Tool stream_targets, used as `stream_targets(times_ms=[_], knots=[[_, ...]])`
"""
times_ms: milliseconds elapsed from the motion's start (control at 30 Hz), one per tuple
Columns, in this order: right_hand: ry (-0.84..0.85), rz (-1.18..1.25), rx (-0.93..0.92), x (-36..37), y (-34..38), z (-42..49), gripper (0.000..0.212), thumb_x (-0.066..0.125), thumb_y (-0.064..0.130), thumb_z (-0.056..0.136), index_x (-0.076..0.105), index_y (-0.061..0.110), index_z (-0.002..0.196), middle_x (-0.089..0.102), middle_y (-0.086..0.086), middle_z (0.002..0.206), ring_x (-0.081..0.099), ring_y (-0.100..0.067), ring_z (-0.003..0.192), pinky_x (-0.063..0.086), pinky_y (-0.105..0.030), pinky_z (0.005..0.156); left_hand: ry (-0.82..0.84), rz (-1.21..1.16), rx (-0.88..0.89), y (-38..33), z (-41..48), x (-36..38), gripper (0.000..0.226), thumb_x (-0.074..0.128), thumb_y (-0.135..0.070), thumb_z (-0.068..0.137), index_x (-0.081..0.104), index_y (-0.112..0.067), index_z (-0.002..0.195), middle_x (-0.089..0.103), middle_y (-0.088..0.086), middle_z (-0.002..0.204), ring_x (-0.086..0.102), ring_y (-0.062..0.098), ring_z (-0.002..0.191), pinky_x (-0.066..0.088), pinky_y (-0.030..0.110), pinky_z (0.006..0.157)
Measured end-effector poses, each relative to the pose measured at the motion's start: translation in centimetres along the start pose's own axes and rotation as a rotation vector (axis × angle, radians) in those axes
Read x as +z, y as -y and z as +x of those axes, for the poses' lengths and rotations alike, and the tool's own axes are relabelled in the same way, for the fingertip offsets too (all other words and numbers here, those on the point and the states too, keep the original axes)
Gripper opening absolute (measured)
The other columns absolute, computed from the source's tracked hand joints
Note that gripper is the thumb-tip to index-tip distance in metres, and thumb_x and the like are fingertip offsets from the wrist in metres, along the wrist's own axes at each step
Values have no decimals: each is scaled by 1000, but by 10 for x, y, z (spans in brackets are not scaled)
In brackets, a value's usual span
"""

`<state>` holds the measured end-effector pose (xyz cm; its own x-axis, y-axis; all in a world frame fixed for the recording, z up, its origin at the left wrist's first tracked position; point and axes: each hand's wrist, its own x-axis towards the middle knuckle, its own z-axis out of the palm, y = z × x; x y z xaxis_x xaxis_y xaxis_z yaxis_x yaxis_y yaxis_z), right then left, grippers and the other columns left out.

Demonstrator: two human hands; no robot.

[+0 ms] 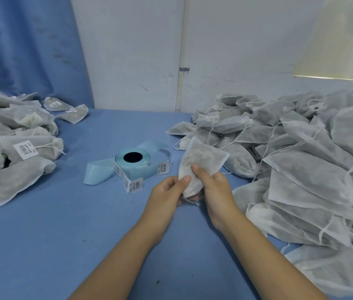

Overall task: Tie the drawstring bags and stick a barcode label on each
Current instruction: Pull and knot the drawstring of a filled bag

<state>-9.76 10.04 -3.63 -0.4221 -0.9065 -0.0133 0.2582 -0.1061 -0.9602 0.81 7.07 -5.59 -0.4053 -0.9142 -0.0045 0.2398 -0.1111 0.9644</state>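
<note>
Bag (203, 161) in hand: in the head view, one white drawstring bag was held up just above the blue tabletop (41, 234), right of centre and near the person, its flat closed end pointing away and its gathered end down in the fingers. The left hand (166, 193) pinched that near end, thumb on the front and fingers curled beneath. The right hand (212, 187) gripped the same end from the other side, thumb pressed on the fabric. A bit of string seemed to hang below the fingers; whether a knot was made there could not be told. No label showed on the side facing the camera.

To the right lay a large heap of unlabelled bags (301, 161) with loose strings, touching one another and spilling toward the near edge. To the far left lay a smaller pile (26, 146) of tied bags bearing barcode labels. Between the two, just left of the held bag, sat the label roll (132, 161), with a strip of labels (131, 184) trailing toward the hands.

Judging by this, the step in hand was closing the mouth: drawing the string tight and knotting it. The next move would call for both hands to work the string while keeping the neck bunched, then one hand to peel a label from the nearby strip.
</note>
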Motion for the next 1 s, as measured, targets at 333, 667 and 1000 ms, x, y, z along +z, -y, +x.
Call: stream_targets(times_ms=[333,667,1000], knots=[[92,53,73,-7,-5,5,36,37,22,99,62,-3,107,70,-13,83,66,-17,70,55,-28,69,29,-277,-37,-3,3,-3,32,58,-36,86,62,-5,92,52,7,58,31,10,39,39,21,41],[-23,-137,-86,-7,-15,-1,55,41,38,100,68,10,61,69,-14,67,63,-21,63,50,-28,64,164,-170,12,-3,3,-3,31,51,-21,95,72,-29,72,39,-1,56,31,7,44,30,19,41],[135,-132,-101,-8,-15,-8,16,62,3,87,65,2,72,60,-16,60,58,-28,55,52,-36,58,189,-115,-37,-4,3,2,50,28,0,88,64,-25,112,35,-1,58,31,8,48,25,21,45]])
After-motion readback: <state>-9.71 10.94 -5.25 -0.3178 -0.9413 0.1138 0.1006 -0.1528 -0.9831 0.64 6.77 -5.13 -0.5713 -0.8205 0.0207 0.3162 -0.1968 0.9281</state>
